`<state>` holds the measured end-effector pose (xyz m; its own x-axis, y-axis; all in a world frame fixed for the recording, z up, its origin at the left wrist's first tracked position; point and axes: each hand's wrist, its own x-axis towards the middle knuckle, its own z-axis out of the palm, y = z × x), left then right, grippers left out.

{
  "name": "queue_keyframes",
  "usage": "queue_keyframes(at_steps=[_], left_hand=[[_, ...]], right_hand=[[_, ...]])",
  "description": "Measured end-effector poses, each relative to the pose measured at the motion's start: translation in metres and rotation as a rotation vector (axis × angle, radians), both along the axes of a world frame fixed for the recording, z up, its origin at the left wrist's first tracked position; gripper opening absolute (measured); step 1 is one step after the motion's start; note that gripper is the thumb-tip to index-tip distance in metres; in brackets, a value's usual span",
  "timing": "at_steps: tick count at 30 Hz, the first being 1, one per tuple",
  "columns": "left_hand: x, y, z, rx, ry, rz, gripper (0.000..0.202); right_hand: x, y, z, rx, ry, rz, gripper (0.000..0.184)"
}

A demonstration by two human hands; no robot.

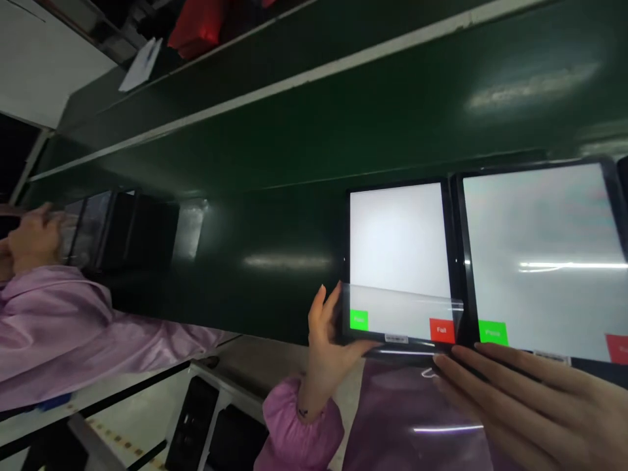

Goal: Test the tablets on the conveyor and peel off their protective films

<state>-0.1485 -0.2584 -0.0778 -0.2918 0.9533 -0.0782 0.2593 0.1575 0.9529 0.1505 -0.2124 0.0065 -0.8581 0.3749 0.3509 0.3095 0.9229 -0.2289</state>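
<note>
Hands apart; left hand [324, 347] pinches the lower edge of a tablet [397, 242], its clear film [402, 314] lifted; right hand [520, 409], fingers extended, lies along a second tablet [540, 255]; both sit on a green belt [294, 131]; a co-worker [63, 333] works beyond.

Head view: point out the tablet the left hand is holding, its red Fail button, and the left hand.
tablet [397, 242]: head view, on the middle of its white screen
red Fail button [442, 330]: head view, on the button's middle
left hand [324, 333]: head view, on the middle of the hand
</note>
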Motion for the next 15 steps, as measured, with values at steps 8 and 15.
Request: queue_keyframes(at_steps=[8,15], left_hand=[[-0.021,0.013,0.020,-0.017,0.106,-0.127,0.108],[-0.072,0.118,0.035,0.130,0.025,-0.227,0.051]], right_hand=[[-0.002,-0.010,0.007,-0.060,0.001,-0.036,0.049],[-0.003,-0.004,0.007,0.057,-0.007,-0.033,0.042]])
